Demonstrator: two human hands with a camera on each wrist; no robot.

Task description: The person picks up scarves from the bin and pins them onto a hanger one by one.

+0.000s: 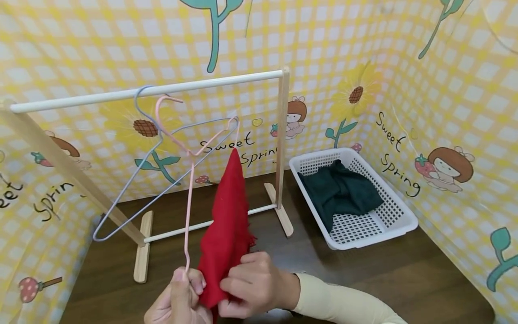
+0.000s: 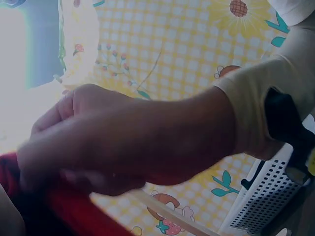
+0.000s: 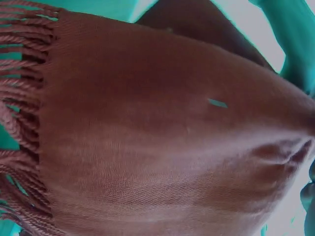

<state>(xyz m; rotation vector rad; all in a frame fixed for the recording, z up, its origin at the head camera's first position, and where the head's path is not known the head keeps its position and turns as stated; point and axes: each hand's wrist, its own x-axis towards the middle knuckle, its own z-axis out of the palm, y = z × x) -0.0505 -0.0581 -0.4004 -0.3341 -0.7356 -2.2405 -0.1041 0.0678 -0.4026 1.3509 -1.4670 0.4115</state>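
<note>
My left hand pinches the lower corner of a pink hanger, which is held on its side. A red scarf runs along the hanger's long bar, coming to a narrow point near the far corner. With curled fingers my right hand grips the scarf's near end, close beside the left hand. In the right wrist view the scarf fills most of the picture, its twisted fringe at the left. The left wrist view shows the scarf's red edge below a hand in a cream sleeve.
A wooden rack with a white rail stands behind the hands. A blue hanger hangs from it, behind the pink one. To the right, a white perforated basket holds a folded dark green cloth. Patterned yellow-checked cloth encloses the table.
</note>
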